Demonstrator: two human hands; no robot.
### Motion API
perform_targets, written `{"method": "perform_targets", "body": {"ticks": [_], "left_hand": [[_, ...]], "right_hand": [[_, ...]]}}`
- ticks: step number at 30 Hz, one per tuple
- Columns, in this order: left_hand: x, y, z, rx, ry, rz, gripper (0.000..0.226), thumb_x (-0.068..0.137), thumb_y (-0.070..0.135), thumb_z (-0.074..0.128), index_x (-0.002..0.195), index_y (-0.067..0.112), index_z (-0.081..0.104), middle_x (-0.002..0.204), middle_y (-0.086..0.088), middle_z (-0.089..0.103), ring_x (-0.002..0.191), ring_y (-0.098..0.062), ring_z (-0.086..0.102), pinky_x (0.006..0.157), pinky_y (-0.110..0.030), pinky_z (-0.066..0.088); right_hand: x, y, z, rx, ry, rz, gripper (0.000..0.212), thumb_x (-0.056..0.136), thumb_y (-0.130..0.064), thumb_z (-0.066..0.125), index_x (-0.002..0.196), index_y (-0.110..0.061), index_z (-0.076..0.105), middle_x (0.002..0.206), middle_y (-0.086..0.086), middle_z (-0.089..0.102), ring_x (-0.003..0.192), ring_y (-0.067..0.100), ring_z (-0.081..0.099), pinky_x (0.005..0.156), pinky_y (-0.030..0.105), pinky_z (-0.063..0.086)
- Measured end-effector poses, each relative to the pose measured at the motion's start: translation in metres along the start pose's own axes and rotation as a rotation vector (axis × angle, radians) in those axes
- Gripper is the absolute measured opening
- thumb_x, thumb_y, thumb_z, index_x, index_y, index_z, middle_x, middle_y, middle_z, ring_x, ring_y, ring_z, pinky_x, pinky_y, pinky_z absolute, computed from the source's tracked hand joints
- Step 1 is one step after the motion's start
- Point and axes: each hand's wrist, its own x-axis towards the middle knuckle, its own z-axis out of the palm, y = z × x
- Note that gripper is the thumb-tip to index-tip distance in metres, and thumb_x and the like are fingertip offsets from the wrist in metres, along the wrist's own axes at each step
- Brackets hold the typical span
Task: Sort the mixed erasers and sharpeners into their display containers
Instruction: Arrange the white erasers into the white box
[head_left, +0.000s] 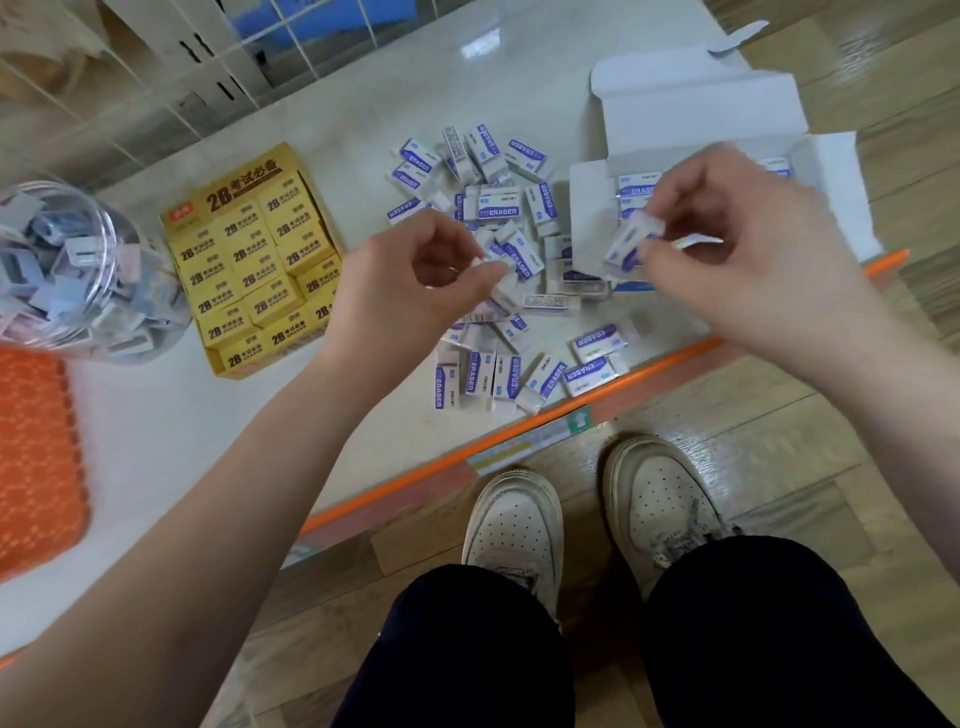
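A loose pile of white erasers with blue sleeves (501, 208) lies spread on the white shelf (171, 431). My left hand (410, 280) hovers over the pile and pinches one small white eraser (491, 270) between thumb and fingers. My right hand (748, 249) pinches another blue-and-white eraser (631, 244), held above the pile beside an open white display box (701, 114) that has a few erasers in it. The right hand is blurred.
A yellow box of 2B erasers (254, 260) stands left of the pile. A clear plastic jar (78, 270) full of sharpeners is at the far left, above an orange basket (36, 457). The shelf's orange edge (519, 436) runs in front; my shoes stand below on the wooden floor.
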Motion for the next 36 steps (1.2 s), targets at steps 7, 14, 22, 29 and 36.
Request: {"method": "perform_targets", "body": {"ticks": [7, 14, 22, 29, 36], "left_hand": [[0.008, 0.021, 0.02, -0.318, -0.068, -0.084, 0.009, 0.085, 0.007, 0.067, 0.085, 0.016, 0.066, 0.079, 0.001, 0.066, 0.07, -0.012, 0.07, 0.061, -0.018, 0.053], [0.037, 0.054, 0.062, -0.18, -0.1, 0.042, 0.009, 0.087, 0.01, 0.065, 0.087, 0.017, 0.07, 0.08, 0.004, 0.068, 0.07, -0.006, 0.069, 0.064, -0.015, 0.053], [0.058, 0.056, 0.103, 0.563, -0.081, 0.426, 0.024, 0.096, 0.026, 0.049, 0.113, 0.018, 0.065, 0.103, -0.001, 0.062, 0.098, -0.018, 0.055, 0.082, -0.02, 0.034], [0.063, 0.053, 0.1, 0.803, -0.072, 0.428, 0.028, 0.096, 0.035, 0.046, 0.111, 0.025, 0.067, 0.112, 0.001, 0.064, 0.112, -0.024, 0.044, 0.092, -0.035, 0.03], [0.058, 0.047, 0.095, 0.793, -0.127, 0.446, 0.034, 0.089, 0.035, 0.056, 0.122, 0.028, 0.061, 0.12, 0.01, 0.061, 0.116, -0.021, 0.04, 0.096, -0.032, 0.024]], "right_hand": [[0.016, 0.028, -0.031, -0.113, 0.125, 0.096, 0.027, 0.081, -0.014, 0.062, 0.095, -0.036, 0.066, 0.092, -0.012, 0.067, 0.076, -0.002, 0.063, 0.071, 0.008, 0.042], [0.026, 0.048, -0.042, -0.277, 0.17, 0.161, 0.021, 0.081, -0.018, 0.068, 0.101, -0.025, 0.068, 0.091, -0.008, 0.062, 0.079, 0.006, 0.061, 0.063, 0.001, 0.038], [0.031, 0.069, -0.038, -0.705, 0.176, -0.113, 0.023, 0.081, -0.009, 0.062, 0.101, 0.0, 0.067, 0.098, 0.024, 0.061, 0.088, 0.038, 0.06, 0.081, 0.038, 0.045], [0.039, 0.069, -0.036, -0.771, 0.08, -0.061, 0.025, 0.087, -0.015, 0.056, 0.104, 0.0, 0.066, 0.112, 0.019, 0.055, 0.101, 0.037, 0.053, 0.084, 0.041, 0.046], [0.026, 0.075, -0.048, -0.726, 0.156, -0.125, 0.018, 0.08, -0.002, 0.06, 0.096, -0.001, 0.068, 0.098, 0.017, 0.062, 0.091, 0.037, 0.054, 0.078, 0.037, 0.04]]}}
